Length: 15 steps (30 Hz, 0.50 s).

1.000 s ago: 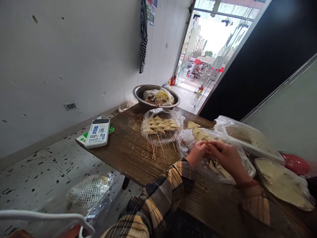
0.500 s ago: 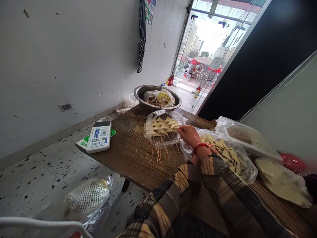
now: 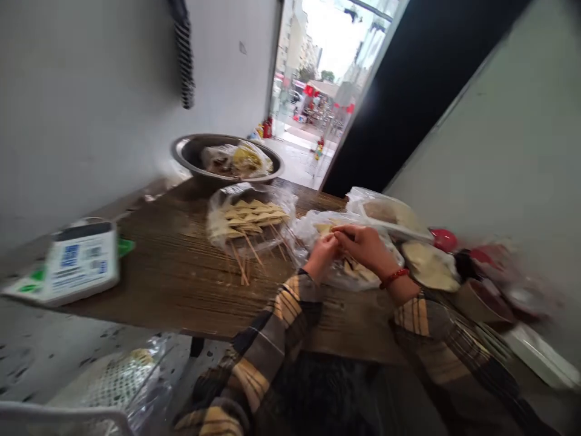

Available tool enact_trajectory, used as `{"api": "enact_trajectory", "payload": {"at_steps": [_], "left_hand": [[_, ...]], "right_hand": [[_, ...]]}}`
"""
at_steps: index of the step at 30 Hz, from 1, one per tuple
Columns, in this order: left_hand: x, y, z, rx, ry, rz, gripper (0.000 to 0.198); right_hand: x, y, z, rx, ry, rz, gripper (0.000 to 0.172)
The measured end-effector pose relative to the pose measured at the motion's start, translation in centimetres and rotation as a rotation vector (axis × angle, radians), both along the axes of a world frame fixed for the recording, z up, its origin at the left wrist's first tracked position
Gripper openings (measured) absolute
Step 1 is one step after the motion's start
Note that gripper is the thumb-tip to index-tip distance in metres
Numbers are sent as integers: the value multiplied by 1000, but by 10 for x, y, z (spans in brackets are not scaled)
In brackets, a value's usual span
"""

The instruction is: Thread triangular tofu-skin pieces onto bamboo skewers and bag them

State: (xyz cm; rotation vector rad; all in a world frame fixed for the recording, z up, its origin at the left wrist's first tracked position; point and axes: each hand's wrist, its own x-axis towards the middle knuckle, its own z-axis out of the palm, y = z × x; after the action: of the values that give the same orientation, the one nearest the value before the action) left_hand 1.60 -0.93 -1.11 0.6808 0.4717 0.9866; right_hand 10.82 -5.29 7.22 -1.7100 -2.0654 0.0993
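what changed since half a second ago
The right hand has swung rightward, away from the skewered pale triangles, and meets the left hand over the loose pale triangles; what they pinch is too small to tell. The view turned right. The round steel basin stayed put.

The left arm (image 3: pixel 265 342) is stretched toward one o'clock, the right arm (image 3: pixel 447 339) toward ten. The left hand (image 3: pixel 321 257) and right hand (image 3: pixel 365 247) are held together, fingers bent, right fingertips (image 3: pixel 340 233) pointed toward ten.
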Motion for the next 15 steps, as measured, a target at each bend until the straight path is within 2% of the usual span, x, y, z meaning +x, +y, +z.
{"api": "enact_trajectory", "payload": {"at_steps": [3, 6, 10, 15], "left_hand": [[7, 0, -2, 11, 88, -2, 13], [5, 4, 2, 50, 133, -10, 12], [2, 3, 9, 101, 157, -4, 12], [2, 3, 10, 131, 192, -1, 15]], "right_hand": [[65, -30, 5, 10, 44, -144, 36], [122, -63, 0, -2, 20, -274, 38], [169, -101, -31, -156, -127, -375, 33], [194, -124, -75, -209, -224, -472, 24]]}}
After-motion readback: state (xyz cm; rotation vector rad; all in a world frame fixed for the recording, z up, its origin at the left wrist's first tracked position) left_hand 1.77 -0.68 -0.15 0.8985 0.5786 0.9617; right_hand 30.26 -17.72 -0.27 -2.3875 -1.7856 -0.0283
